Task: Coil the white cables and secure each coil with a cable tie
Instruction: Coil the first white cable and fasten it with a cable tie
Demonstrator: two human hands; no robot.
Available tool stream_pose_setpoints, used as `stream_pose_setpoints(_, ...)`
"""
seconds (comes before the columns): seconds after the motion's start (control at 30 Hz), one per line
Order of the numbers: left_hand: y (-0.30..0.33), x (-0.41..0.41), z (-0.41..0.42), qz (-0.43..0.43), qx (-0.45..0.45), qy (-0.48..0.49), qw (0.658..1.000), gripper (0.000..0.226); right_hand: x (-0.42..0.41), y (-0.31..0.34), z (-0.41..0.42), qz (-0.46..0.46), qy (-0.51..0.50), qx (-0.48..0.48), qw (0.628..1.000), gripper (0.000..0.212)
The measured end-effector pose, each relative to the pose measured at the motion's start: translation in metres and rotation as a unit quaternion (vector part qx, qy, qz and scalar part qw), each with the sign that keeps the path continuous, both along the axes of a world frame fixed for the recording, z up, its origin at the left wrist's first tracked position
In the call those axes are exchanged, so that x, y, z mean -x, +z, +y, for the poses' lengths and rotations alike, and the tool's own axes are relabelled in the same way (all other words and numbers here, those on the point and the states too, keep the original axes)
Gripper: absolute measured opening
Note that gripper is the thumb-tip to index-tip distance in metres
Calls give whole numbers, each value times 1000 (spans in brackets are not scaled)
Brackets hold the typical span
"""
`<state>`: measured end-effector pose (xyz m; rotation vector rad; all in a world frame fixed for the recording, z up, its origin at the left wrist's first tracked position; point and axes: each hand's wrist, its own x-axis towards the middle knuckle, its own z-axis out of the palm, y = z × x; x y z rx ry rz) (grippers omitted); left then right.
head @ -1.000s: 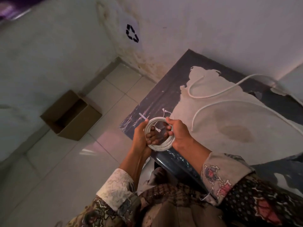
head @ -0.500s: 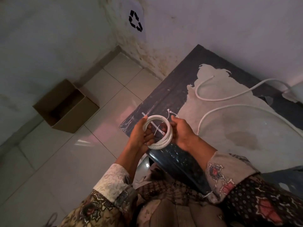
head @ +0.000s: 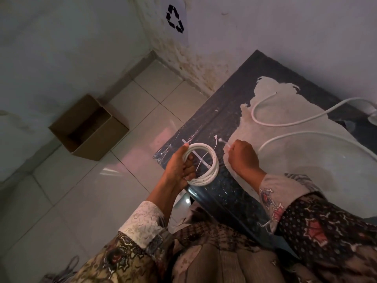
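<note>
My left hand (head: pixel 179 170) grips a coil of white cable (head: pixel 212 168) by its left side, above the near-left corner of the dark table (head: pixel 230 111). A thin white cable tie (head: pixel 219 140) runs from the coil's top right to my right hand (head: pixel 242 156), which is closed in a fist around the tie's end, just right of the coil. Another white tie strip (head: pixel 199 158) shows inside the ring. Two loose white cables (head: pixel 271 123) (head: pixel 318 134) lie in curves on the table's worn pale patch to the right.
An open cardboard box (head: pixel 87 127) stands on the tiled floor by the left wall. A wall with a black recycling mark (head: pixel 175 18) rises behind the table. My patterned sleeves and lap fill the bottom of the view.
My right hand let go of the coil's right side and moved right, now fisted on a cable tie end. My left hand still holds the coil.
</note>
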<state>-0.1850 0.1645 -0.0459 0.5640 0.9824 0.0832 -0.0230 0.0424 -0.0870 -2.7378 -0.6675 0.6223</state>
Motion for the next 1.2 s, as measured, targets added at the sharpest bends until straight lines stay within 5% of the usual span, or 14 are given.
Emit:
stream_pose_setpoints(0.23,-2,-17,-8,18,-38,-42,998,46,1,39,-13,203,-167,-159,952,12)
stream_pose_setpoints(0.33,-1,-31,-18,17,-71,-64,995,43,12,77,-34,217,-179,-223,933,17)
stream_pose_setpoints(0.53,1,-70,-46,-22,-67,-111,991,44,25,111,-55,242,-176,-81,951,25)
stream_pose_setpoints(0.7,3,-91,-71,6,-100,-179,979,43,18,109,-57,297,-381,-222,847,14)
stream_pose_setpoints(1.03,10,-110,-94,-7,-80,-251,965,37,10,107,-74,332,-404,-295,800,18)
stream_pose_setpoints(1.13,15,-118,-96,-22,-73,-237,968,30,8,110,-87,394,-373,-376,751,19)
stream_pose_setpoints(1.2,18,-123,-99,-31,-68,-243,967,31,6,113,-102,445,-356,-466,676,26)
